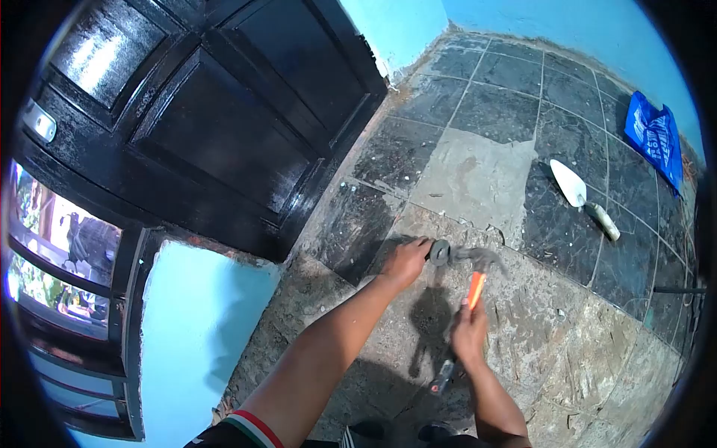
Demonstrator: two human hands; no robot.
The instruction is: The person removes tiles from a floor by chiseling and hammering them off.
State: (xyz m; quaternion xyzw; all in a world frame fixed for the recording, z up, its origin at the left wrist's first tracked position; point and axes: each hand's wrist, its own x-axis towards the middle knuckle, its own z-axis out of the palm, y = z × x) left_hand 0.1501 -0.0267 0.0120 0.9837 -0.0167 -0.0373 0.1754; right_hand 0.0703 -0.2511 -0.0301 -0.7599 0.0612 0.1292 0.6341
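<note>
Right hand (469, 332): grasps a claw hammer by the handle, fingers wrapped round below the orange section.
Claw hammer (476, 290): orange and dark handle, grey head blurred; sits above the rough floor, head turned toward the left hand, claw pointing away from it.
Left hand (407, 263): grips a dark hand tool, arm stretched forward.
Dark hand tool (439, 254): shows a round grey end beside the hammer head; contact between the two, cannot tell; lower part hidden.
Rough floor (590, 343): bare, broken, grey-brown; borders the dark tiles.
Dark tiles (497, 108): scuffed, light joints; surround a smooth grey patch (474, 168).
Trowel (569, 184): pale blade, worn handle; lies flat on the tiles, right of the patch.
Blue bag (653, 140): crumpled, white lettering; lies near the wall.
Black door (224, 123): panelled, glossy; stands at upper left.
</note>
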